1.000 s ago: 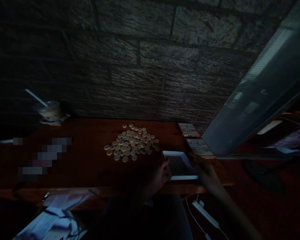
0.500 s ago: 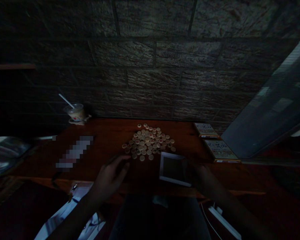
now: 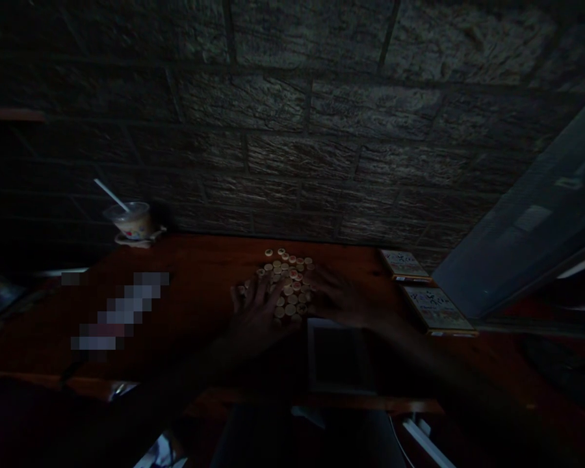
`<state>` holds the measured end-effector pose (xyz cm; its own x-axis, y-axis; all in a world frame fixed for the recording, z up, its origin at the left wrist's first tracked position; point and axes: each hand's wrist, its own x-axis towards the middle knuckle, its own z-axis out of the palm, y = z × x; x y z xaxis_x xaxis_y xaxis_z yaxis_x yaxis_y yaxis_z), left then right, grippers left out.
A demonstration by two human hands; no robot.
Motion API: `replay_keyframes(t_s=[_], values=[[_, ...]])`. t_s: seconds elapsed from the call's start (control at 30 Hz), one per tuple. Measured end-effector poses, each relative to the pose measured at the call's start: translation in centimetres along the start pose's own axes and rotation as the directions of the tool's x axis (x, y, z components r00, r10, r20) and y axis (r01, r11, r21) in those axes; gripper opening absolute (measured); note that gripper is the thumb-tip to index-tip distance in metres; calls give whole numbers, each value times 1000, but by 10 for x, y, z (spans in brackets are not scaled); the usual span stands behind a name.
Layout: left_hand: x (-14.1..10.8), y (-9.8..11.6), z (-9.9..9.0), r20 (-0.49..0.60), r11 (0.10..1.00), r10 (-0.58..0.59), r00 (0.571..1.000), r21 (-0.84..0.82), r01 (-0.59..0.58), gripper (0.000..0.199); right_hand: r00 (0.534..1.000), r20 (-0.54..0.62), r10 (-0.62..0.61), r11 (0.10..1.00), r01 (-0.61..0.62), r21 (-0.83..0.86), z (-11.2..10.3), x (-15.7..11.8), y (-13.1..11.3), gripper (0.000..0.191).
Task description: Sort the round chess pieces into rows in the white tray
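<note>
A heap of round, pale Chinese chess pieces (image 3: 285, 273), some with red or dark characters, lies in the middle of the wooden table (image 3: 209, 260). My left hand (image 3: 260, 305) rests with spread fingers over the left side of the heap. On the heap's right side my right hand (image 3: 338, 296) reaches in, fingers stretched out and covering several pieces. Both palms face down, and the undersides of the fingers are hidden. Between my forearms an open shallow box (image 3: 314, 354) with a pale rim lies near the table's front edge, touched by neither hand; its inside is dark.
Two flat printed boxes (image 3: 436, 307) lie at the table's right side. A plastic cup with a straw (image 3: 134, 224) stands at the back left. A blurred-out item (image 3: 127, 309) lies on the left. Behind the table rises a stone-block wall (image 3: 292, 156).
My right hand has let go of the shallow box, leaving it on the table, and moved up onto the pieces. My left hand has moved forward and right onto the heap.
</note>
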<state>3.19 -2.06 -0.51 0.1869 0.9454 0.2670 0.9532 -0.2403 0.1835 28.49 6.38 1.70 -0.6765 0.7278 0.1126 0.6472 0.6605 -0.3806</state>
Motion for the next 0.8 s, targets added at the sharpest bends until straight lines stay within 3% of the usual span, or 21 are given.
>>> replay_keyframes(t_s=[0.17, 0.4, 0.57, 0.8], values=[[17, -6, 7, 8, 999, 17, 1000, -40, -17, 93, 992, 123, -23, 999, 26, -22, 8, 22, 7, 77], [41, -5, 5, 52, 996, 63, 997, -61, -60, 91, 993, 72, -90, 996, 92, -20, 5, 28, 24, 76], [53, -3, 10, 26, 992, 110, 994, -63, -108, 91, 995, 2, -96, 995, 96, 10, 2, 25, 30, 72], [52, -8, 11, 43, 990, 131, 990, -60, -128, 94, 981, 34, -189, 982, 190, -2, -1, 23, 19, 97]])
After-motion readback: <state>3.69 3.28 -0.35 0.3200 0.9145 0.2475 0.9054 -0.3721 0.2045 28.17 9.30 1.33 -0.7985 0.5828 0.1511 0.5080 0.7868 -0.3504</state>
